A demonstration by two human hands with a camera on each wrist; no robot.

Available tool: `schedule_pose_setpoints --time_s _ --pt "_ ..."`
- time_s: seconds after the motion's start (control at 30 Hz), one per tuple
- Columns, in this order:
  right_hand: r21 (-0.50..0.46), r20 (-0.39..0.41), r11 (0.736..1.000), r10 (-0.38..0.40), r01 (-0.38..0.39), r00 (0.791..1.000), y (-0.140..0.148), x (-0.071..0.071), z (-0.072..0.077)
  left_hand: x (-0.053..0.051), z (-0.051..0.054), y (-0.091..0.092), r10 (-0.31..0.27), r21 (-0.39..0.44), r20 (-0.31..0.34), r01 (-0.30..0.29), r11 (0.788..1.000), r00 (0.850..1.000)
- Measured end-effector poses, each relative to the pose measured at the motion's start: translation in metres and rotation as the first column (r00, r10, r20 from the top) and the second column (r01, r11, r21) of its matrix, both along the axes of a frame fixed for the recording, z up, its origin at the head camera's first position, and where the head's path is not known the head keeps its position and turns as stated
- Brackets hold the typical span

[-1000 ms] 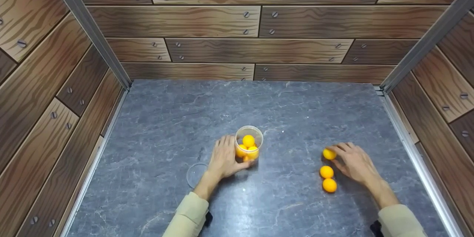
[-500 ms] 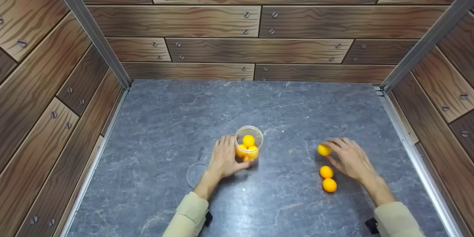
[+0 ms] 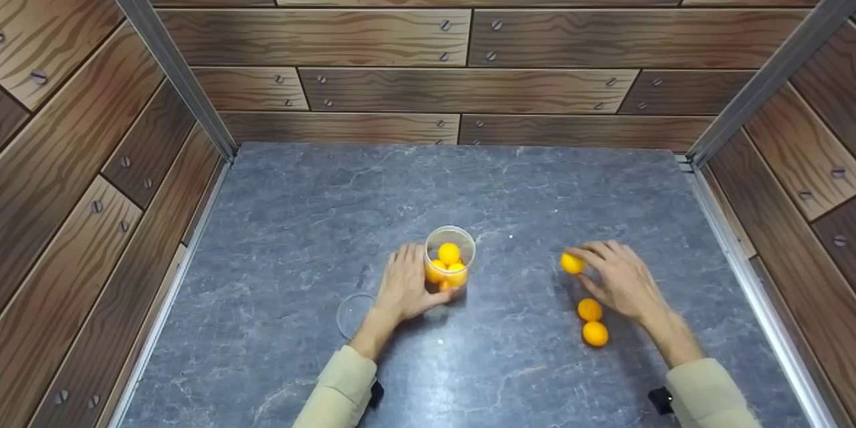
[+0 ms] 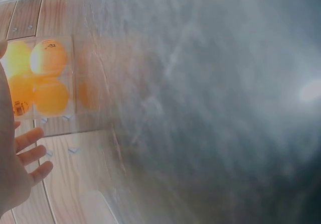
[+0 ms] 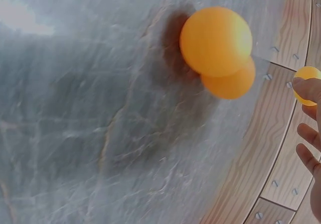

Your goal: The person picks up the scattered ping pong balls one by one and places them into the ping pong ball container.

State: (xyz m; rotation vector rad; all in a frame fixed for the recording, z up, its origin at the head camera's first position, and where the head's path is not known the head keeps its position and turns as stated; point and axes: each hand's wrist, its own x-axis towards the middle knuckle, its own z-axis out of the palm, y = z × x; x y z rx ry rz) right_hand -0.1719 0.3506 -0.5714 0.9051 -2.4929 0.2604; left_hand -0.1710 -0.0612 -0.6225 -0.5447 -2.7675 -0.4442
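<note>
My left hand [image 3: 404, 287] holds a clear plastic tub [image 3: 473, 255] upright on the table, thumb at its near side and fingers along its left. Several orange ping-pong balls [image 3: 449, 253] sit inside; the left wrist view shows printing on a ball [image 4: 49, 58] through the wall. To the right, my right hand [image 3: 622, 281] pinches another orange ping-pong ball [image 3: 571, 263] between thumb and fingertips, seemingly just off the surface. Below that hand, two loose balls [image 3: 595, 334] lie close together on the table; both appear large in the right wrist view [image 5: 215, 42].
A clear round lid [image 3: 353, 316] lies flat left of the left forearm, partly covered by it. Wood-patterned walls [image 3: 461, 40] stand at the back and both sides of the grey marbled table [image 3: 348, 187], with metal rails [image 3: 749, 274] along its side edges.
My right hand has moved left and away from me with the pinched ball, away from the two loose ones. The left hand and tub have stayed in place.
</note>
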Motion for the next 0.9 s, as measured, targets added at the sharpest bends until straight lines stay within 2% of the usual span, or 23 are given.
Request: schedule_pose_setpoints --time_s 0.9 --pt "-0.054 -0.048 0.996 0.062 -0.065 0.997 -0.043 0.000 0.027 0.001 0.001 0.000 0.004 0.016 0.036 -0.005 1.000 0.999"
